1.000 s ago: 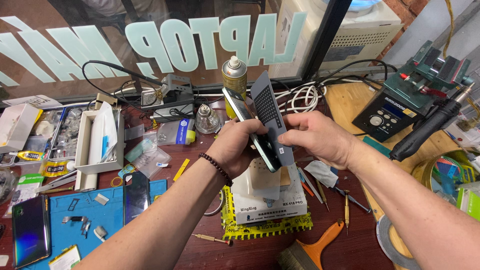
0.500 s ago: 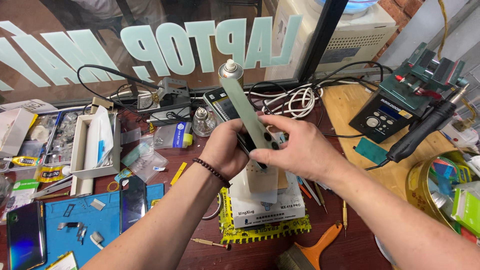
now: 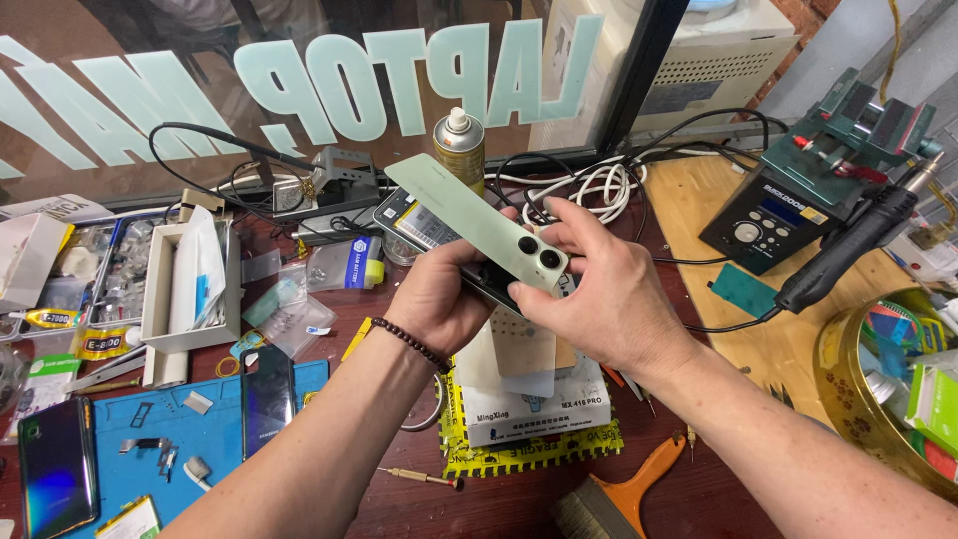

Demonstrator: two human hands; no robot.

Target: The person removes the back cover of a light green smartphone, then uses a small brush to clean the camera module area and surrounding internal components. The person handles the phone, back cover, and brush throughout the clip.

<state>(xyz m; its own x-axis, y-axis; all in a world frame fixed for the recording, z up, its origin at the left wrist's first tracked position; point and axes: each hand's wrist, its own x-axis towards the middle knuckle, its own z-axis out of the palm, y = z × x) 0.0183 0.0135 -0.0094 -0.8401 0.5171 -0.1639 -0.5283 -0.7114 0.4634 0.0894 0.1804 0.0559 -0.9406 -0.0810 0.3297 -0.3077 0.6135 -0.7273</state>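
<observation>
Centrally: pale green phone back cover (image 3: pixel 477 221), held over opened phone (image 3: pixel 439 232); left hand (image 3: pixel 439 299) fingers grip phone from beneath, right hand (image 3: pixel 599 289) fingers pinch cover's camera end. Below: yellow mat (image 3: pixel 529 447) on surface.

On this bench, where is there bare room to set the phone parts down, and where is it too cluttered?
Bare wood shows right of the yellow mat, between the orange brush and the right hand. The light wooden board is open left of the black station. The left side around the blue mat and white tray is crowded; the left hand holds the phone.
</observation>
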